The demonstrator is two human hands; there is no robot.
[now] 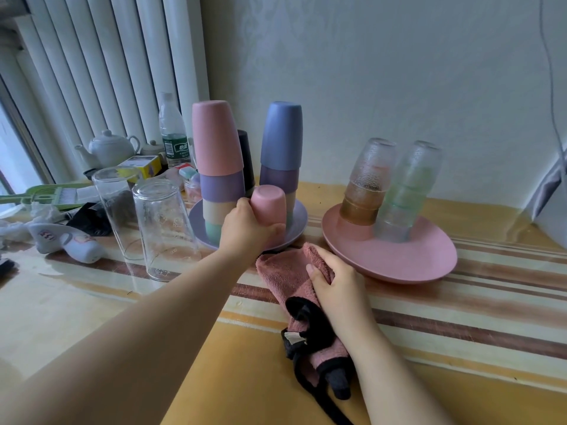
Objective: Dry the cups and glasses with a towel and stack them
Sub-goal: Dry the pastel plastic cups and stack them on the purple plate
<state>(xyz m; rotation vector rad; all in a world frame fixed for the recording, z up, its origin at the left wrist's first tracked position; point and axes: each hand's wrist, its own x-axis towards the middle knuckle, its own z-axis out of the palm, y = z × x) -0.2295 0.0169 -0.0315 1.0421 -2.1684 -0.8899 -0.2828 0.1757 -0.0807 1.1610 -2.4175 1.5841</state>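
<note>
Cups (217, 161) mostly stand stacked on plates; my left grip (245, 228) clamps a pink cup (268, 205), right grip (333, 279) clutches the towel (285, 271), two glasses (162, 228) remain unstacked.

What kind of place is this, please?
Probably a home, at a table by a window: a white ribbed radiator, a white ceramic teapot amid household clutter, and a striped yellow tablecloth under clear plastic.

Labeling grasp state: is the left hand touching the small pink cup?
Touching. The head view shows the left hand wrapped around the upside-down small pink cup on the purple plate, fingers curled against its side with no gap.
</note>
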